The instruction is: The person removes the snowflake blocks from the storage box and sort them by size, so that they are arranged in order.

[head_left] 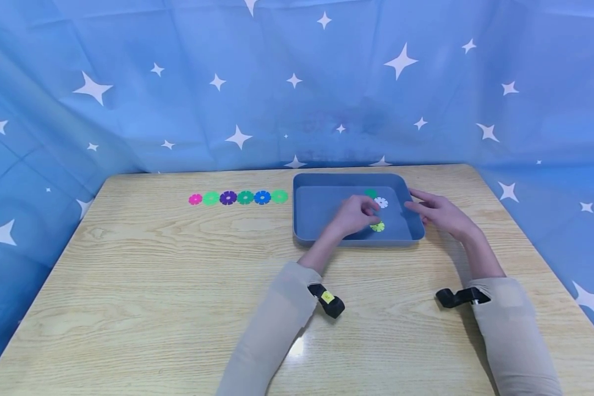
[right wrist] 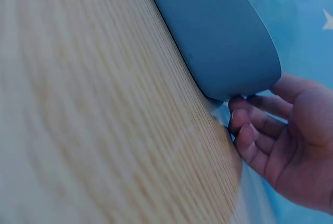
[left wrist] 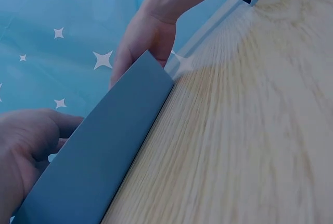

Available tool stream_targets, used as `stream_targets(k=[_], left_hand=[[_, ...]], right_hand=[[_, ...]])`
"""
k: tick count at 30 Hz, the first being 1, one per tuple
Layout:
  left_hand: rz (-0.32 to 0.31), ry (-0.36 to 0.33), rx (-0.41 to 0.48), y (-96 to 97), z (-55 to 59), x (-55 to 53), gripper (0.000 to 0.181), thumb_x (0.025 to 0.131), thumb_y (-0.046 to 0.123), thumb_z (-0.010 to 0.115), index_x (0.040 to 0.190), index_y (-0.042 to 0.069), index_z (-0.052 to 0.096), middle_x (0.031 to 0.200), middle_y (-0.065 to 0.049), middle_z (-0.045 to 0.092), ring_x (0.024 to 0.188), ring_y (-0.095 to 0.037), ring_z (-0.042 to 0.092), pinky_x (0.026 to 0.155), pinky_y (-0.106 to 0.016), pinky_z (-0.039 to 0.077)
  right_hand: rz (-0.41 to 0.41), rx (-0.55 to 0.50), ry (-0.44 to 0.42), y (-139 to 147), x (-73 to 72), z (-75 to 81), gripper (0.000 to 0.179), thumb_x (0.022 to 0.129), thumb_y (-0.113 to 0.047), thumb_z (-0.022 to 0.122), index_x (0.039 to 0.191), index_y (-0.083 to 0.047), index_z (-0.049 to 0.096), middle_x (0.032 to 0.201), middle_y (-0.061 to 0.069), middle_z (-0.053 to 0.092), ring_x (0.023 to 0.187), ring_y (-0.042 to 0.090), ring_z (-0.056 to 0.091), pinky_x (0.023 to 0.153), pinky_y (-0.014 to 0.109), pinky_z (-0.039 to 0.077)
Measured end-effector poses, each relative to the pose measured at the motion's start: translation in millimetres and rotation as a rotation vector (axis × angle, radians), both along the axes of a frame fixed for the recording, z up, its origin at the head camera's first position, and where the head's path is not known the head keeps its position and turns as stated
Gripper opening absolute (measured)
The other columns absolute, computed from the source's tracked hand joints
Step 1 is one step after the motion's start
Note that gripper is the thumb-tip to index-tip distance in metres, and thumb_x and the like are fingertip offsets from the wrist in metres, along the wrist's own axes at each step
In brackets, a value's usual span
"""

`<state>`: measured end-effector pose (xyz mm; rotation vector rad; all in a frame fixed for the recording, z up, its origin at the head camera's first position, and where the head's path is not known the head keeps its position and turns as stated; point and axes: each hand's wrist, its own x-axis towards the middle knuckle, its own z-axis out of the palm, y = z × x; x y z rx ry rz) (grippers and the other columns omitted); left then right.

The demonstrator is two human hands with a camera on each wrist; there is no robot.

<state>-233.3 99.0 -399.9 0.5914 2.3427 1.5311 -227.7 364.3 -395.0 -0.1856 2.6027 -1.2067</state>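
Observation:
A blue-grey tray (head_left: 322,242) stands at the back of the table, right of its middle. Inside lie a white notched disc (head_left: 381,203), a green disc (head_left: 370,193) and a yellow-green disc (head_left: 378,226). My left hand (head_left: 355,214) is over the tray beside these discs, thumb and forefinger bent and apart; no disc shows between them. In the left wrist view the tray wall (left wrist: 99,140) partly hides that hand. My right hand (head_left: 443,213) holds the tray's right wall, thumb at the rim and fingers outside, as the right wrist view of the hand (right wrist: 291,135) also shows.
Left of the tray, several notched discs lie in a row, from a pink disc (head_left: 195,199) past a purple disc (head_left: 228,198) and a blue disc (head_left: 262,197) to a light green disc (head_left: 279,196). The wooden table (head_left: 153,286) ends at a blue star-patterned curtain (head_left: 277,110).

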Motion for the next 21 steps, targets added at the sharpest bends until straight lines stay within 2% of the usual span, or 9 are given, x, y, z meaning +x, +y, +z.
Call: stream_targets(k=[6, 12, 21], left_hand=[[0.010, -0.001, -0.058, 8.2, -2.5, 1.2, 0.023, 0.092, 0.010, 0.076, 0.113, 0.004, 0.073, 0.079, 0.002, 0.058, 0.075, -0.014, 0.054, 0.067, -0.024, 0.045], [-0.029, 0.055, -0.199, 9.4, -2.8, 1.5, 0.025, 0.091, 0.012, 0.077, 0.115, 0.007, 0.073, 0.076, 0.002, 0.052, 0.072, -0.012, 0.048, 0.069, -0.022, 0.041], [-0.057, 0.119, -0.260, 9.0, -3.4, 3.4, 0.021, 0.088, 0.014, 0.080, 0.105, 0.010, 0.068, 0.088, 0.001, 0.056, 0.082, -0.011, 0.050, 0.072, -0.020, 0.041]], right_hand=[[-0.003, -0.004, -0.016, 0.0, 1.0, 0.8, 0.075, 0.103, -0.048, 0.054, 0.161, -0.010, 0.025, 0.080, 0.006, 0.048, 0.071, 0.023, 0.051, 0.067, 0.033, 0.045], [-0.011, 0.011, -0.022, 0.3, 0.6, 1.3, 0.074, 0.103, -0.048, 0.053, 0.161, -0.011, 0.025, 0.083, 0.007, 0.048, 0.073, 0.023, 0.051, 0.068, 0.032, 0.045], [0.003, 0.016, -0.024, 3.7, -2.2, -1.5, 0.071, 0.105, -0.042, 0.052, 0.161, -0.010, 0.023, 0.084, 0.008, 0.049, 0.074, 0.026, 0.051, 0.069, 0.033, 0.045]])
